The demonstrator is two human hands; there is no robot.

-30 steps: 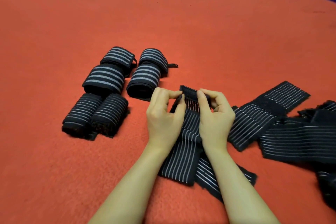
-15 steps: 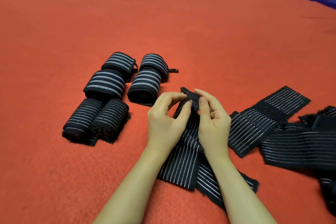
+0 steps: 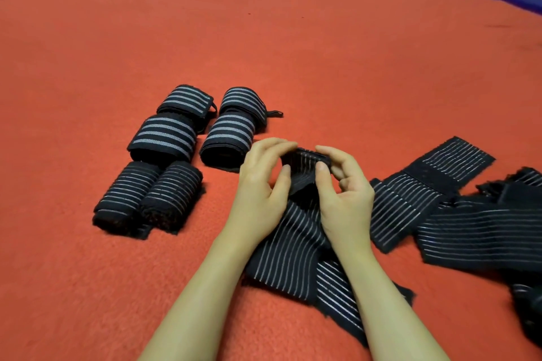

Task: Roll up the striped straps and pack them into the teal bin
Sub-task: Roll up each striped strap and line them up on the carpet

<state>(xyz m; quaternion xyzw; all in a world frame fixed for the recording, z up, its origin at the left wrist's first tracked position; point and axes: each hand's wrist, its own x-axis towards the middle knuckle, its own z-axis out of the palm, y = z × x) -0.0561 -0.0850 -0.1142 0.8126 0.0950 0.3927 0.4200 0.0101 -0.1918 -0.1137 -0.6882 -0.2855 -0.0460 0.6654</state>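
Six finished rolls (image 3: 173, 155) are laid in a tidy block on the red mat (image 3: 293, 53), to the left of the strap being rolled (image 3: 293, 231); they are probably parked there, side by side, so that none can unwind and all can be gathered for packing in one go. The strap being rolled is set straight ahead of the person, its flat tail left running back toward the body, which gives a straight feed into the roll. Its far end is held by both hands: the left hand (image 3: 261, 187) is curled round the left side of the small roll, thumb pressed against the near face, and the right hand (image 3: 343, 190) is curled round the right side in the same way. The end appears to be pinched from both sides so that the first turns are kept tight and square. To the right of the strap being rolled, the loose straps (image 3: 440, 205) are heaped flat and overlapping, within easy reach for the next turns. The teal bin is not seen anywhere in this view, so packing is judged to be some way off.
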